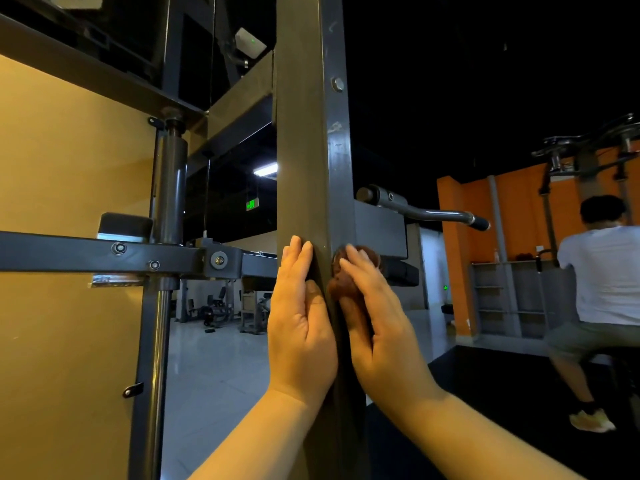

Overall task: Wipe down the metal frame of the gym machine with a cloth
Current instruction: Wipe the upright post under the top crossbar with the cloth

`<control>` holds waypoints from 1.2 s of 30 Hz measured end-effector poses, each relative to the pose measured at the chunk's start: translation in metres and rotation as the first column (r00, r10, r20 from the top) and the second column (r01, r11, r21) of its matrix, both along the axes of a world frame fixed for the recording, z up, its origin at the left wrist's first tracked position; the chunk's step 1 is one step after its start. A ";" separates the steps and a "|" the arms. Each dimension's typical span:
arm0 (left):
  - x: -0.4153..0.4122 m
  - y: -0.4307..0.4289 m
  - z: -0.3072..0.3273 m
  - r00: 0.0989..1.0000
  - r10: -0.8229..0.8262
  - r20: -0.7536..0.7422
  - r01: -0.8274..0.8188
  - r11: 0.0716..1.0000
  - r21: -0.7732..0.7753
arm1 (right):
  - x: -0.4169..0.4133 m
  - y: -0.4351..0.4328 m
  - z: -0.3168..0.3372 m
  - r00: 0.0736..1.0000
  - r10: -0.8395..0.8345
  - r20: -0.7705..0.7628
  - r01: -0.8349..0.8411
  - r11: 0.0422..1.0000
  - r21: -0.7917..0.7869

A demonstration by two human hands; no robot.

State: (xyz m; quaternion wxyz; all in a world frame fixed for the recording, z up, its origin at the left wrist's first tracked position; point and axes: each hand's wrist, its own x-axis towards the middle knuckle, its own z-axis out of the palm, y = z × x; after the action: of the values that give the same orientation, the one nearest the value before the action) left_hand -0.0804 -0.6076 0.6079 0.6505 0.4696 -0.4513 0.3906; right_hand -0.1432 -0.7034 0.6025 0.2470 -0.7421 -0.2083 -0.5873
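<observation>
The left hand (298,320) is laid flat on the front face of the tall grey square-section metal post (304,133), judged to be there as a brace while the neighbouring face is wiped. Its grip is released, with the fingers straight and together and nothing held.

Just across the post's edge, the right hand (377,327) is pressed on the crumpled brown cloth (349,275), which is pinned against the right-hand face of the post. This grip is not clenched either. The fingers are laid nearly straight over the wad, so the cloth is kept in place by pressure on the metal rather than by being wrapped. Such a flat hold is judged to suit sliding along the face.

Just behind the cloth, a curved grey steel handle bar (436,214) is carried out from the post on a bracket. To the left, a dark bolted crossbar (86,252) is set before a yellow panel (69,168). Far off at the right, 1 person in a white shirt (606,271) is seen at another machine.
</observation>
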 end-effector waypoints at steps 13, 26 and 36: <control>0.001 -0.001 -0.001 1.000 0.008 0.004 -0.008 1.000 -0.005 | -0.002 -0.010 -0.005 1.000 0.008 -0.015 -0.008 1.000 -0.006; 0.001 -0.002 0.000 1.000 0.020 -0.003 -0.020 1.000 -0.002 | 0.000 -0.007 -0.018 1.000 0.011 0.020 -0.012 0.999 0.037; 0.001 -0.001 0.000 1.000 0.014 -0.010 -0.014 1.000 0.001 | -0.001 -0.005 -0.017 0.999 0.049 -0.003 -0.049 0.996 0.079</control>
State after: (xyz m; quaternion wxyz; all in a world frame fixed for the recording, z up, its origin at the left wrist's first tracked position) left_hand -0.0791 -0.6085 0.6083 0.6497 0.4752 -0.4450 0.3926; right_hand -0.1443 -0.7087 0.5851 0.2912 -0.7277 -0.2024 -0.5871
